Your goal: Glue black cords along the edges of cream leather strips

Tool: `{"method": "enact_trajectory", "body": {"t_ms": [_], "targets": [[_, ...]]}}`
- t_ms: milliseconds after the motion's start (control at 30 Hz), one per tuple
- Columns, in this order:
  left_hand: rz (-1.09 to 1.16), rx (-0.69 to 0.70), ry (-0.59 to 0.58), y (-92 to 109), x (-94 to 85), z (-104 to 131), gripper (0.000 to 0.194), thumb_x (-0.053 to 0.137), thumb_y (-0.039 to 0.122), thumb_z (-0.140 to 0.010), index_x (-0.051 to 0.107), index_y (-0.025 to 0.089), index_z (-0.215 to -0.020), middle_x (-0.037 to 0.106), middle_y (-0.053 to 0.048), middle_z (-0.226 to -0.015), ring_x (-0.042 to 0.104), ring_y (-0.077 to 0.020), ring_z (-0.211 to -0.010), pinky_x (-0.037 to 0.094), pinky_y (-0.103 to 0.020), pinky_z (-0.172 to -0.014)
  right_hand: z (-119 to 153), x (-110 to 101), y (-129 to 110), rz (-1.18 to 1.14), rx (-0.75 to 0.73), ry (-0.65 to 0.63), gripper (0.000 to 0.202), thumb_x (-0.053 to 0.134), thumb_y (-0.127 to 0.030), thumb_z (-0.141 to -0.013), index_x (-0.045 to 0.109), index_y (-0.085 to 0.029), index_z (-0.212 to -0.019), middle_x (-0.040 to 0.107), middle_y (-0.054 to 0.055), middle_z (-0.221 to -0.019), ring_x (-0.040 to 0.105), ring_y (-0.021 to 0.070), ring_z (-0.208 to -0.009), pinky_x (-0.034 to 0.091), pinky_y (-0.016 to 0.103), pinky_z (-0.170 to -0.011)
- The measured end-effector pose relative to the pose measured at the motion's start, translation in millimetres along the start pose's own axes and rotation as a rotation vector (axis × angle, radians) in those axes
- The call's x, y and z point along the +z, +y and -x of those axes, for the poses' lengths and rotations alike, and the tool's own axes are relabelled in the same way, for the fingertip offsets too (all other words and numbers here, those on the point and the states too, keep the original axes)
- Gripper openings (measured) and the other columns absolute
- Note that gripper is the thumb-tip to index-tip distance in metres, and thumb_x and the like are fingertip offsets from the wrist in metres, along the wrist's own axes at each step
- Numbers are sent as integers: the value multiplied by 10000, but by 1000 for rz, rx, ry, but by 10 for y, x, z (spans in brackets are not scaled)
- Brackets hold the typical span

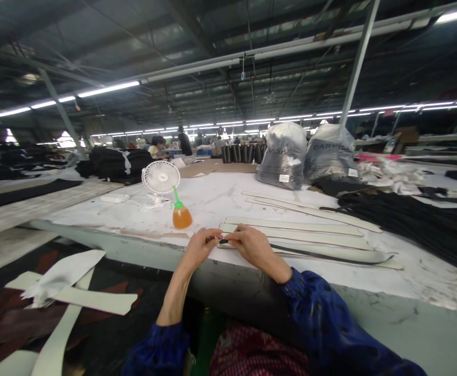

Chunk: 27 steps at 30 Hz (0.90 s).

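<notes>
My left hand (200,246) is at the near edge of the table, its thumb and fingertips pinched at the end of a narrow black strip (330,254). Close beside it, my right hand (252,246) pinches the same strip, a short piece showing between the two hands. Beyond my right hand the strip runs to the right along a long pale strip (377,257). Several more cream strips (322,227) with dark edges lie side by side just behind. What exactly the fingertips press is partly hidden.
A squeeze bottle (182,216) of amber liquid with a green nozzle stands left of my hands, a white fan (160,178) behind it. Filled plastic bags (283,156) sit at the back, black strips (408,219) pile at right. Offcuts (95,300) lie lower left.
</notes>
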<state>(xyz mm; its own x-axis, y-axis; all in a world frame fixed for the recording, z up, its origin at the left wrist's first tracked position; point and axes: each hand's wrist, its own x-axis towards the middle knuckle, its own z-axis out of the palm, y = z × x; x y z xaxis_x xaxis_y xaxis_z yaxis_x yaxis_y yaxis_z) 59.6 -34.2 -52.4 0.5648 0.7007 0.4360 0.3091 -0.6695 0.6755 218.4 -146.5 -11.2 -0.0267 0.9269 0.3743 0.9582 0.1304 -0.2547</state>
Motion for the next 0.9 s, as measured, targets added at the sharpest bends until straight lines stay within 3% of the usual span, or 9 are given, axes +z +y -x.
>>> {"method": "enact_trajectory", "body": {"t_ms": [200,367,900], "targets": [[13,30,-3,-5,-9,9,185,575,192,-764,695,207,-905,636,-33,-830,568,-170,-749,450,-299,-723,-2,79,-33,65,32,-60,269,478,-317,-933,675,-390,-1100,617,9,-931,607,154,-854,397,236,-672],[42,98,-35,10,-29,-4,128,559,183,-774,686,184,-760,643,-54,-909,582,-190,-896,442,-304,-798,5,70,-86,140,43,-117,289,448,-310,-944,672,-403,-1101,593,27,-959,592,165,-901,411,243,-683],[61,137,-69,-26,-53,-19,155,550,139,-773,699,177,-754,646,-53,-847,594,-186,-868,449,-310,-807,-49,3,-179,182,13,-134,326,436,-225,-925,703,-359,-1056,606,63,-947,588,203,-914,441,281,-715]]}}
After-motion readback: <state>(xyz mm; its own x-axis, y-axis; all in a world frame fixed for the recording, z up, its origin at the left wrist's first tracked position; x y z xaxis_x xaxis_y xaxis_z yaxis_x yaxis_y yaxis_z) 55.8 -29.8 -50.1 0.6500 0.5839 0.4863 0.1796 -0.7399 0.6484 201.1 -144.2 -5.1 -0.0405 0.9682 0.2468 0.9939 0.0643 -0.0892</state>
